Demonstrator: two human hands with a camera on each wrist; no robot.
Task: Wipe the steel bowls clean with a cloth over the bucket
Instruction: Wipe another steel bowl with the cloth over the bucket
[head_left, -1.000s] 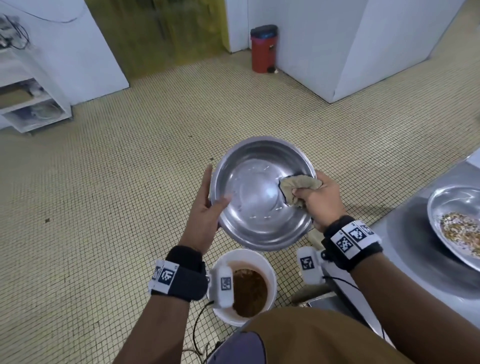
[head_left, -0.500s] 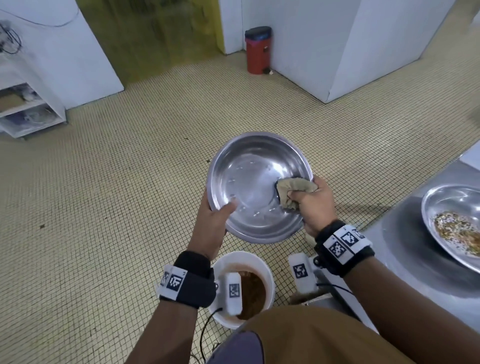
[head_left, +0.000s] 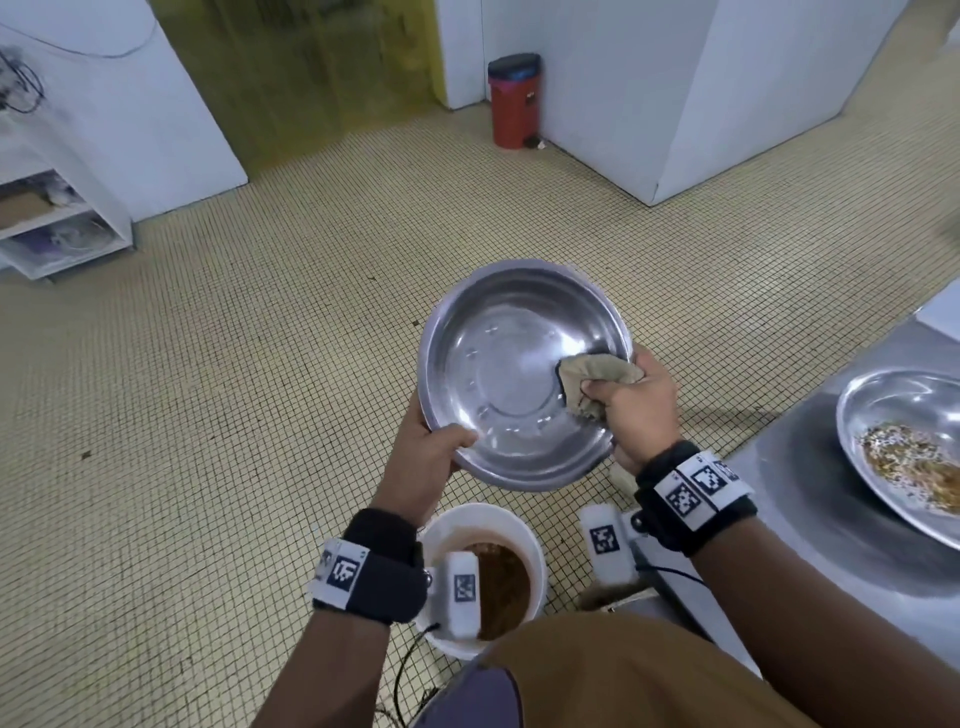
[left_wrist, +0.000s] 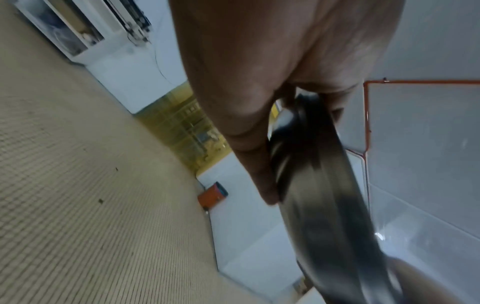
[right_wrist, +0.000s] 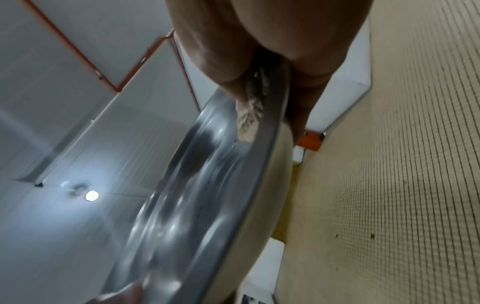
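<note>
A steel bowl (head_left: 511, 364) is held tilted toward me above the floor, just beyond a white bucket (head_left: 535, 540) of brown liquid. My left hand (head_left: 431, 457) grips its near left rim, thumb inside, fingers underneath. My right hand (head_left: 631, 405) pinches a beige cloth (head_left: 597, 376) against the bowl's right inner wall and rim. In the left wrist view the bowl's (left_wrist: 319, 185) edge runs blurred past my fingers (left_wrist: 249, 144). The right wrist view shows the cloth (right_wrist: 250, 115) pressed on the bowl's (right_wrist: 187, 205) inside.
A second steel bowl (head_left: 904, 410) holding food scraps sits on the steel counter (head_left: 810, 509) at the right. A red pedal bin (head_left: 513, 101) stands by the white wall far ahead. White shelving (head_left: 57, 228) is at the far left. Tiled floor lies all around.
The left hand has shifted down the rim and now grips it with the thumb inside. The cloth hand has stayed on the right wall, sliding slightly lower. The bowl has tilted a little.
</note>
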